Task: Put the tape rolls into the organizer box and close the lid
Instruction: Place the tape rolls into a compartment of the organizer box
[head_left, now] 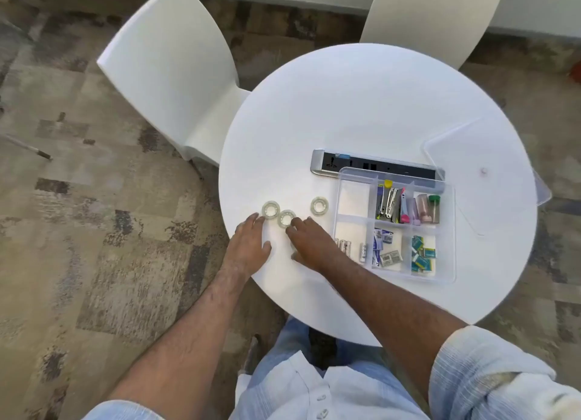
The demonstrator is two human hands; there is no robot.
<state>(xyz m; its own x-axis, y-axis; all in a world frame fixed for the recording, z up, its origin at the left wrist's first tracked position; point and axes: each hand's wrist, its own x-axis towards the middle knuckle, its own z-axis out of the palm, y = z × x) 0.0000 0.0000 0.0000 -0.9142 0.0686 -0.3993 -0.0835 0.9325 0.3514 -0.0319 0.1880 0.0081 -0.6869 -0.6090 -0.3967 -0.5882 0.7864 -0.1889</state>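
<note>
Three clear tape rolls lie flat on the round white table [361,99]: a left roll [270,209], a middle roll [286,218] and a right roll [319,206]. My left hand [248,246] rests palm down, its fingertips touching the left roll. My right hand [309,242] reaches over the table with its fingertips at the middle roll's right edge. Neither hand holds a roll. The clear organizer box [345,196] stands open to the right, with its upper-left compartment empty. Its clear lid [490,155] lies off the box at the far right.
A silver and black power strip [374,165] lies just behind the box. The other compartments hold staplers, small tubes, batteries and staple packs. Two white chairs [176,73] stand behind the table. My lap is under the near table edge.
</note>
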